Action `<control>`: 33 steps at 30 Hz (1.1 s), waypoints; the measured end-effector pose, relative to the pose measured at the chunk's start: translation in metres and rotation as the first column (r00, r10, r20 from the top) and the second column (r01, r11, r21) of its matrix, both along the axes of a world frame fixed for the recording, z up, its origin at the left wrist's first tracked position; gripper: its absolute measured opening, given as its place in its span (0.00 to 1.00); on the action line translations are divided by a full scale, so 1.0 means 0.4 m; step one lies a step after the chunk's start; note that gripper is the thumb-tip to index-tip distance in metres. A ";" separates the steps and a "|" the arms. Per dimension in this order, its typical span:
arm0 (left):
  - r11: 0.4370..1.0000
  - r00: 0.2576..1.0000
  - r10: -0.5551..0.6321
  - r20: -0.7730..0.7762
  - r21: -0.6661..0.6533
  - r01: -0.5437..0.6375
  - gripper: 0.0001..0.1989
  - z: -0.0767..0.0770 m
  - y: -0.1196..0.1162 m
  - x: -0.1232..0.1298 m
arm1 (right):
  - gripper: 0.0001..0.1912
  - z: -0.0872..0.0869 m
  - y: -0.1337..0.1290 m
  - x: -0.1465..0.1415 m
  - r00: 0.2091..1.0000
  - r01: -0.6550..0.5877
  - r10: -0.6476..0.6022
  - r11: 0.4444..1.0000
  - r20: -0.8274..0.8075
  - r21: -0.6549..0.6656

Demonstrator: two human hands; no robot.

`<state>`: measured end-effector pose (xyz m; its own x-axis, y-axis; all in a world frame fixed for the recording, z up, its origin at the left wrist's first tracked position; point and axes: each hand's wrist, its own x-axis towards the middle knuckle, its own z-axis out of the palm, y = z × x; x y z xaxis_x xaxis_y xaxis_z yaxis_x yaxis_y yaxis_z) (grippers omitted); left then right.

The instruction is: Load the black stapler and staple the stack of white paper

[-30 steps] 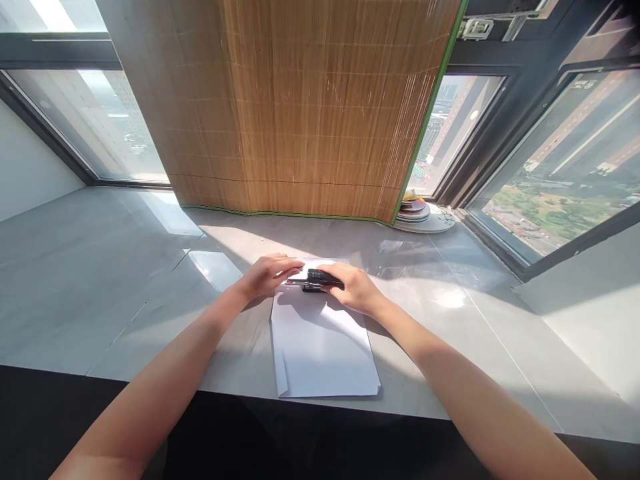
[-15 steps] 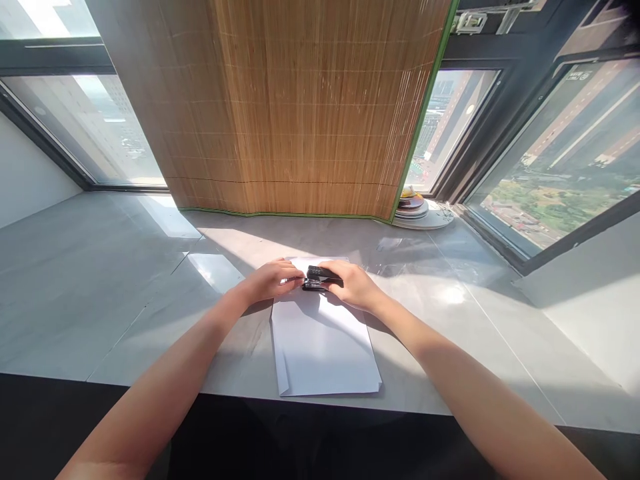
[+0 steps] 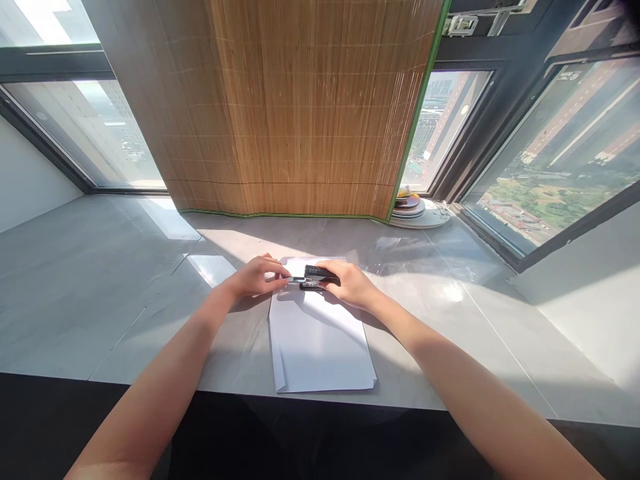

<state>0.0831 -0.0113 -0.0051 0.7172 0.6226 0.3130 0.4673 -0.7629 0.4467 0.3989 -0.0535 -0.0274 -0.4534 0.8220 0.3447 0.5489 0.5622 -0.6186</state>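
A black stapler [image 3: 315, 272] is gripped from its right end by my right hand [image 3: 350, 283], fingers and thumb closed round it. From its left end sticks out a thin silvery staple tray [image 3: 296, 279]. My left hand [image 3: 257, 275] pinches the outer end of that tray between thumb and fingers. Both hands are above the far part of a stack of white paper [image 3: 320, 347], which lies flat on the counter. The near left corner of the stack is slightly folded and its sheets are not quite even. Whether staples lie in the tray is too small to tell.
The grey stone counter [image 3: 150, 340] ends in a near edge. A bamboo blind [image 3: 300, 120] hangs at its back. Several stacked plates [image 3: 413, 212] stand by the right window [image 3: 560, 153]. Bright sun patches cross the surface.
My left hand has moved left, away from the stapler, and the silvery tray now extends farther out of it. My right hand keeps its grip on the stapler.
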 end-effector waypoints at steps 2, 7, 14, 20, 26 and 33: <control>1.000 1.000 0.015 0.007 -0.025 -0.015 0.09 -0.002 0.003 -0.015 | 0.22 0.000 0.001 -0.001 1.000 0.004 -0.004 1.000 -0.010 -0.009; 0.999 0.998 0.034 0.050 -0.028 -0.032 0.09 -0.011 0.003 -0.011 | 0.21 0.000 0.001 -0.004 0.995 -0.031 0.029 0.999 -0.094 -0.022; 0.999 0.984 0.031 0.173 -0.028 -0.027 0.09 -0.008 -0.020 0.062 | 0.22 0.018 -0.019 -0.010 0.968 -0.147 0.152 0.988 -0.199 0.040; 0.999 0.986 0.022 0.167 -0.044 -0.015 0.10 -0.010 -0.029 0.082 | 0.20 0.031 -0.030 -0.029 0.969 -0.193 0.204 0.977 -0.142 0.088; 0.998 0.980 0.050 0.195 -0.037 -0.044 0.14 -0.005 -0.023 0.086 | 0.19 0.040 -0.032 -0.037 0.975 -0.142 0.157 0.984 -0.154 0.104; 0.813 0.787 0.569 0.239 -0.021 -0.582 0.17 -0.038 0.031 0.049 | 0.19 0.032 0.048 0.103 0.892 0.385 -0.349 0.920 -0.288 0.074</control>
